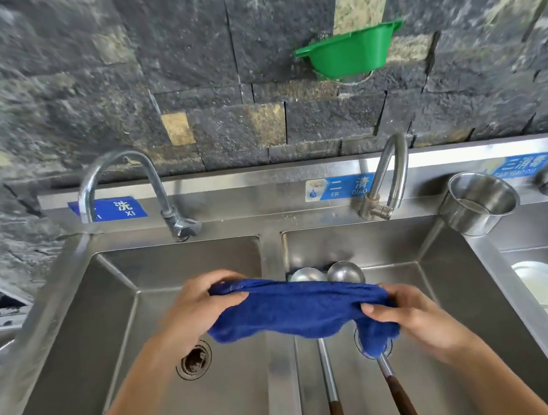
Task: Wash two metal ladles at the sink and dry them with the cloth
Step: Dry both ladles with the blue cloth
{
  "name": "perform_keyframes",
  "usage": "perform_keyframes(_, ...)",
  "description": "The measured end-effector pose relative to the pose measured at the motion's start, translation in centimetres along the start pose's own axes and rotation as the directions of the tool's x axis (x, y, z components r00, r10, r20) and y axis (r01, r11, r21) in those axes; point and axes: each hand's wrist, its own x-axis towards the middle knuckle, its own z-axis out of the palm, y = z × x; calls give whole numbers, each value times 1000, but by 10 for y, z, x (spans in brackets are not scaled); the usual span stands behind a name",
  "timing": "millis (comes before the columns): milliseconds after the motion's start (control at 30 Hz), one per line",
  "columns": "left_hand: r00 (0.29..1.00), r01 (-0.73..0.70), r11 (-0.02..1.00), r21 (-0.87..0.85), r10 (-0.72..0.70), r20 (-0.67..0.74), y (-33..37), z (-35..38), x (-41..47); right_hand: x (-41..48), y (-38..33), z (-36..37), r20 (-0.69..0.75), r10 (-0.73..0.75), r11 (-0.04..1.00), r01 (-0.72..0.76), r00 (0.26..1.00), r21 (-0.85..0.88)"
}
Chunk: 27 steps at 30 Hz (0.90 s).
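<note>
A blue cloth is stretched between my two hands above the divider of the sink. My left hand grips its left end and my right hand grips its right end, with a corner hanging down. Two metal ladles lie side by side in the middle basin, bowls pointing away from me. The left ladle and the right ladle both have dark wooden handles near the bottom edge. The cloth hides parts of both ladles.
The left basin has a round drain. Two curved taps rise from the back ledge. A steel pot sits on the ledge at right. White dishes lie in the right basin. A green plastic basket hangs on the wall.
</note>
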Motion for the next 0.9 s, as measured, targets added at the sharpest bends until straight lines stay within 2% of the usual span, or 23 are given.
perform_keyframes(67,1000,22,999,-48,-23,-11,-5,-20,1,2,-12,0,66,46,991,-37,997,-127)
perform_keyframes(133,998,66,987,-143,-67,-5,-14,-34,5,5,-22,1,143,161,971,-131,976,-202)
perform_keyframes(233,991,126,924,-361,-134,3,-38,-51,17,14,-31,6,194,261,942,-206,946,-265)
perform_keyframes(333,982,181,820,-543,-183,51,-69,-55,29,23,-26,13,197,249,967,-235,948,-96)
perform_keyframes(467,981,179,865,-468,-193,19,-101,-49,40,35,-2,19,150,267,953,-284,952,103)
perform_keyframes(667,962,258,863,-435,-273,28,-153,-40,63,70,37,32,-151,372,927,-357,916,118)
perform_keyframes(900,900,364,841,-400,-428,-80,-214,-12,112,138,121,32,-445,360,881,-456,820,-126)
